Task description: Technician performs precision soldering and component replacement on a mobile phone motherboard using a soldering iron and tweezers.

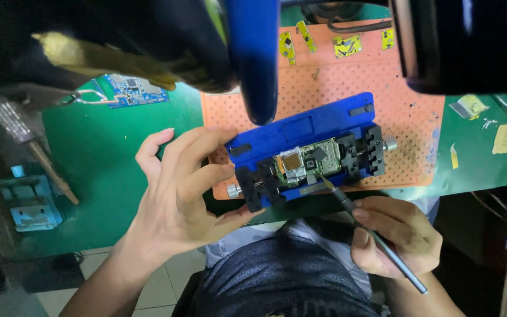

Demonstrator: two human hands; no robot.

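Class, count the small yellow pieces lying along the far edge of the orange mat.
4, in a row: first, second, third, fourth rightmost. The dark equipment overhead may hide others.

One camera only, worn on the person's head, looking steeply down and slightly forward over the lap onto the near edge of a green-topped workbench (118,147). It sits close: the blue plastic clamp fixture (306,147) fills the centre, the left hand (177,194) at 8 o'clock, the right hand (397,235) at 5 o'clock. Dark, blurred microscope housing (253,53) crowds the view from 10 to 2 o'clock, very near the lens
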